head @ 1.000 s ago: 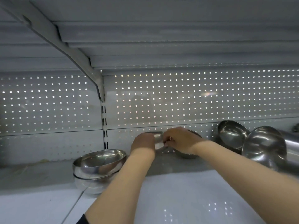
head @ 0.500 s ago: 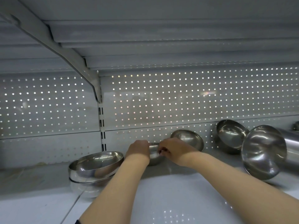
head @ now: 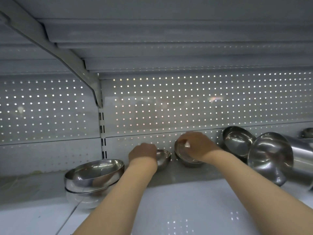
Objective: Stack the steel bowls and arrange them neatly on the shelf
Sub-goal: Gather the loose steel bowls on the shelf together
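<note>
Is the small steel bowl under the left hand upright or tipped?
Upright: the small shiny steel bowl sits base-down, rim up, held by the left hand.

bowls (head: 94, 173): polished mirror-bright steel | shelf (head: 186, 209): smooth white painted metal

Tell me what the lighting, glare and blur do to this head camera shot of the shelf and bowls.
Head view: light shines through the perforated back panel as bright dots; glare sits on the white shelf near the front; the stacked bowls at left show soft reflections; the right hand on a bowl is slightly motion-blurred; the wide lens bends the tipped bowl at the right edge.
</note>
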The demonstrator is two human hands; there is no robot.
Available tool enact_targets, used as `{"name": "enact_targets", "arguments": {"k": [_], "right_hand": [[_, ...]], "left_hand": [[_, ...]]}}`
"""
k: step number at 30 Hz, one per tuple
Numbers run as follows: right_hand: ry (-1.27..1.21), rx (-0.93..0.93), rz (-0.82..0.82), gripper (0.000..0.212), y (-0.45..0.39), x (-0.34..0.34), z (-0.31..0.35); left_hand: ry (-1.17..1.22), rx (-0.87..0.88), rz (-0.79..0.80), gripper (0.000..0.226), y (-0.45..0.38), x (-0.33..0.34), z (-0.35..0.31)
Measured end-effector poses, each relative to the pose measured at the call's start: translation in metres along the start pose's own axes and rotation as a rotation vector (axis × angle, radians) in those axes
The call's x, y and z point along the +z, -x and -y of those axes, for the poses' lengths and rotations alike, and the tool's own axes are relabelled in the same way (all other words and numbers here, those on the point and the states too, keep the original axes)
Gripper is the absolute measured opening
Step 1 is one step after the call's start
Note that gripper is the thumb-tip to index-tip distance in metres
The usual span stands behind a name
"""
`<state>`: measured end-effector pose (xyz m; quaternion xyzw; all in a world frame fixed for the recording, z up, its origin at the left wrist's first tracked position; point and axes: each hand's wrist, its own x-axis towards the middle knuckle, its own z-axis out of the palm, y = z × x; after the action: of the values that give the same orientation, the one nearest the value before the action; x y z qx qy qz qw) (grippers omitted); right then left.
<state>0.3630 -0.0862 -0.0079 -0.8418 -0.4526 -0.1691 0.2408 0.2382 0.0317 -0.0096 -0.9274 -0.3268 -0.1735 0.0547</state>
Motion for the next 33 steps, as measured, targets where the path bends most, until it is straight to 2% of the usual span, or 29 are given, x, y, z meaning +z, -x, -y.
{"name": "enact_targets", "arguments": {"k": [3,5,7,12,18,22,24,26,29,33], "right_hand": [[0.125,0.143,0.081,0.035,0.008,-0.017,-0.019],[0.186,0.169,0.184,0.036,0.009,-0.015,-0.025],[0.223,0.18,0.248,0.036,0.008,-0.011,-0.028],[0.231,0.201,0.3,0.034,0.009,-0.004,-0.039],[0.229,0.212,0.295,0.036,0.009,0.006,-0.042],[0.261,0.228,0.253,0.027,0.008,0.001,-0.034],[0.295,0.231,0.285,0.016,0.009,-0.012,-0.024],[0.337,0.212,0.326,0.002,0.015,-0.031,-0.01],[0.337,0.13,0.374,0.007,0.038,-0.058,0.014],[0.216,-0.035,0.338,0.006,0.072,-0.072,0.048]], "left_hand": [[0.087,0.14,-0.085,0.036,-0.006,-0.001,-0.027],[0.123,0.267,-0.038,0.036,-0.008,0.006,-0.047],[0.103,0.323,0.036,0.038,-0.009,0.014,-0.062],[0.055,0.371,0.062,0.035,-0.014,0.029,-0.066],[0.119,0.426,0.109,0.047,-0.02,0.042,-0.062],[0.161,0.417,0.077,0.031,-0.017,0.037,-0.064],[0.197,0.404,0.071,0.023,-0.013,0.025,-0.063],[0.216,0.421,0.08,0.019,-0.006,0.008,-0.06],[0.212,0.459,0.073,0.02,0.014,-0.018,-0.042],[0.218,0.468,-0.027,0.015,0.055,-0.035,0.001]]}}
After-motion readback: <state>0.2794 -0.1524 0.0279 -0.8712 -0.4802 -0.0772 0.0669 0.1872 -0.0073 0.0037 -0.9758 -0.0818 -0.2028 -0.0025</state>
